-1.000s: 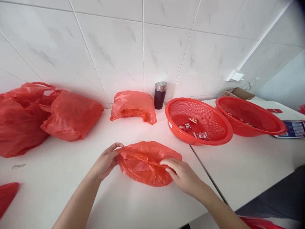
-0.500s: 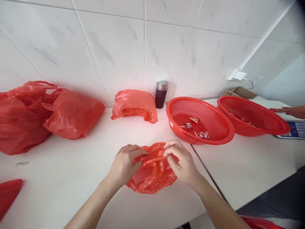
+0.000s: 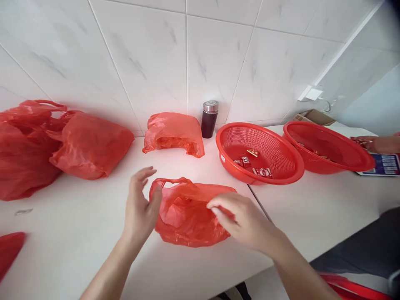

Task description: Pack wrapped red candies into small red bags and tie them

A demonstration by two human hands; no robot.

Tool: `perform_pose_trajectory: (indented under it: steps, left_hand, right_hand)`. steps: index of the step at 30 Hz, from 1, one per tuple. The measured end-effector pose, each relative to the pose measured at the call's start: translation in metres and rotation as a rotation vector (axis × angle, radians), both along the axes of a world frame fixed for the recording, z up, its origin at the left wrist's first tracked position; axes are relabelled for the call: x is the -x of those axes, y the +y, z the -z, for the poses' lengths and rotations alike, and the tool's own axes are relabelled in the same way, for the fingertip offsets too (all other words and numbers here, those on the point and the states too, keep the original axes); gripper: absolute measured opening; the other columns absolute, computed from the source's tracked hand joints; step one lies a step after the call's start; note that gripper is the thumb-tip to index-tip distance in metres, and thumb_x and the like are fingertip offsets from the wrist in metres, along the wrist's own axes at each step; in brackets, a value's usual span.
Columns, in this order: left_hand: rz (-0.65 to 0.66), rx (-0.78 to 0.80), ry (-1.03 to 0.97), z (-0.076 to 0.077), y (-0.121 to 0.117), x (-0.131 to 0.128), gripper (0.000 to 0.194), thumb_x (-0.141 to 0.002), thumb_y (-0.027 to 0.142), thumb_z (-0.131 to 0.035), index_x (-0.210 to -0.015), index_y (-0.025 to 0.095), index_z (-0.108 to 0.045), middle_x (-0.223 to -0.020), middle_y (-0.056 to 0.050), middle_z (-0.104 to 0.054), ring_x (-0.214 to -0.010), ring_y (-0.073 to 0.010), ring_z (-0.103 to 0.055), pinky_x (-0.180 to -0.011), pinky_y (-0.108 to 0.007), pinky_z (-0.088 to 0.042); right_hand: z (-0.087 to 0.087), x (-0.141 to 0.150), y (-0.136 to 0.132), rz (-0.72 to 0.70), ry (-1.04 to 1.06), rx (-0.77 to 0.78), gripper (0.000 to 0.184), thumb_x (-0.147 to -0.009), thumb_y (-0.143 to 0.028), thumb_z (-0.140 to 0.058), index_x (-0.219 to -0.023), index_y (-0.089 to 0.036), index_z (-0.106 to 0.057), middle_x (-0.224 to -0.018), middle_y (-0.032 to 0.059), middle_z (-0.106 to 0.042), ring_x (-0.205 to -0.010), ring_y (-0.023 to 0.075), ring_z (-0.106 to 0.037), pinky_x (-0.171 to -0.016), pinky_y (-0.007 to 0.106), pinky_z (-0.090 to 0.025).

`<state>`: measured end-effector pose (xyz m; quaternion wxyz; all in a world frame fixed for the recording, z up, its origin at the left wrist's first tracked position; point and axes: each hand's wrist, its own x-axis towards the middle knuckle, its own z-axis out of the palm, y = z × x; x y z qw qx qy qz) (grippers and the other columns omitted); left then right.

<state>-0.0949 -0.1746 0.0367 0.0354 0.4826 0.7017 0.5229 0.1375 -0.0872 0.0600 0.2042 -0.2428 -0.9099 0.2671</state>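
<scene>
A thin red plastic bag [image 3: 190,233] lies on the white table in front of me, its mouth spread and one handle loop standing up at the left. My left hand [image 3: 142,208] is beside that loop with fingers apart and nothing in them; its thumb overlaps the bag's edge. Over the bag's right side, my right hand [image 3: 243,216] has thumb and forefinger pinched together on the plastic. Just beyond, a red perforated basket [image 3: 281,158] holds several small wrapped packets [image 3: 264,172].
A second red basket [image 3: 340,162] stands to the right, where a co-worker's hand [image 3: 386,144] holds packets near a scale [image 3: 383,163]. Filled red bags [image 3: 93,146] sit at left. By the wall are a stack of red bags [image 3: 173,127] and a dark tumbler [image 3: 209,121].
The crumpled bag has been opened out and its handle loop now shows. My left hand has let go and moved left. The co-worker's hand now has packets in it.
</scene>
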Motion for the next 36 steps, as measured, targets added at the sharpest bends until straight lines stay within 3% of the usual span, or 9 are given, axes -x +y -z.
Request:
perform_pose_trajectory:
  steps: [3,6,10,13,21,25,28,33,36]
  left_hand:
    - [0.164,-0.073,0.506,-0.004,-0.006,-0.02,0.016,-0.081,0.014,-0.055,-0.09,0.026,-0.061,-0.142,-0.006,-0.037,-0.137,-0.0322,-0.032,-0.109,-0.057,-0.028]
    - [0.232,0.184,0.763,0.016,0.003,-0.025,0.015,-0.082,0.019,-0.057,-0.084,0.027,-0.069,-0.149,-0.004,-0.033,-0.14,-0.0416,-0.019,-0.108,-0.066,-0.021]
    - [0.112,0.558,0.754,0.052,0.029,0.006,0.038,-0.086,0.014,-0.043,-0.113,0.026,-0.066,-0.147,-0.011,-0.039,-0.122,-0.0358,-0.049,-0.093,-0.051,-0.046]
    - [0.056,0.709,0.688,0.057,0.037,0.034,0.054,-0.082,0.005,-0.034,-0.125,0.025,-0.059,-0.138,-0.014,-0.047,-0.098,-0.0294,-0.062,-0.07,-0.041,-0.055]
    - [0.405,0.616,0.378,0.038,0.01,0.042,0.06,-0.081,0.008,-0.041,-0.131,0.04,-0.053,-0.152,-0.004,-0.03,-0.122,-0.0276,-0.053,-0.083,-0.035,-0.056]
    - [0.477,0.584,0.221,0.035,0.001,0.035,0.044,-0.091,0.031,-0.045,-0.13,0.048,-0.051,-0.155,0.003,-0.025,-0.126,-0.0275,-0.051,-0.082,-0.031,-0.057]
    - [0.503,0.589,0.135,0.035,0.001,0.029,0.053,-0.091,0.038,-0.046,-0.142,0.048,-0.034,-0.15,0.0,-0.036,-0.13,-0.0253,-0.047,-0.095,-0.035,-0.051]
    - [0.577,0.563,0.019,0.04,0.004,0.016,0.055,-0.092,0.04,-0.046,-0.144,0.044,-0.031,-0.149,0.001,-0.041,-0.136,-0.0238,-0.039,-0.106,-0.04,-0.04]
    - [0.563,0.543,-0.039,0.044,0.002,0.01,0.054,-0.091,0.041,-0.047,-0.143,0.043,-0.034,-0.147,0.001,-0.043,-0.136,-0.0241,-0.039,-0.107,-0.042,-0.039]
  right_hand:
    - [0.023,0.038,0.001,0.002,-0.121,-0.104,0.023,-0.088,-0.008,-0.046,-0.092,-0.022,-0.064,-0.078,0.0006,-0.067,-0.072,0.0162,-0.061,-0.067,0.03,-0.047]
    - [0.05,0.06,0.008,0.024,-0.227,-0.228,0.025,-0.083,-0.005,-0.048,-0.091,-0.02,-0.065,-0.08,0.0044,-0.067,-0.077,0.021,-0.061,-0.072,0.036,-0.047]
    - [0.07,0.054,0.021,0.02,-0.349,-0.184,0.049,-0.074,-0.016,-0.067,-0.122,-0.023,-0.059,-0.13,0.0113,-0.056,-0.116,0.0328,-0.051,-0.095,0.05,-0.04]
    - [0.072,0.034,0.03,0.032,-0.502,-0.048,0.076,-0.067,-0.018,-0.073,-0.138,-0.027,-0.046,-0.149,0.0132,-0.036,-0.131,0.0363,-0.038,-0.103,0.052,-0.033]
    - [0.013,-0.008,0.046,0.038,-0.244,0.073,0.041,-0.083,-0.037,-0.064,-0.123,-0.03,-0.06,-0.134,0.0034,-0.055,-0.124,0.0225,-0.05,-0.103,0.039,-0.04]
    - [-0.02,-0.033,0.071,0.347,-0.199,-0.129,0.034,-0.085,-0.035,-0.062,-0.117,-0.025,-0.062,-0.117,0.0067,-0.065,-0.11,0.026,-0.06,-0.091,0.041,-0.048]
    - [-0.023,-0.039,0.085,0.47,-0.463,-0.081,0.037,-0.085,-0.032,-0.06,-0.121,-0.023,-0.061,-0.106,0.0107,-0.069,-0.101,0.0338,-0.064,-0.084,0.05,-0.048]
    - [-0.022,-0.017,0.12,0.19,-0.261,0.18,0.047,-0.094,-0.044,-0.045,-0.14,-0.032,-0.041,-0.128,0.0068,-0.06,-0.11,0.0228,-0.061,-0.086,0.036,-0.049]
    - [-0.018,-0.006,0.157,0.238,-0.509,0.127,0.065,-0.089,-0.052,-0.051,-0.147,-0.031,-0.031,-0.142,0.0131,-0.045,-0.115,0.0285,-0.057,-0.088,0.041,-0.048]
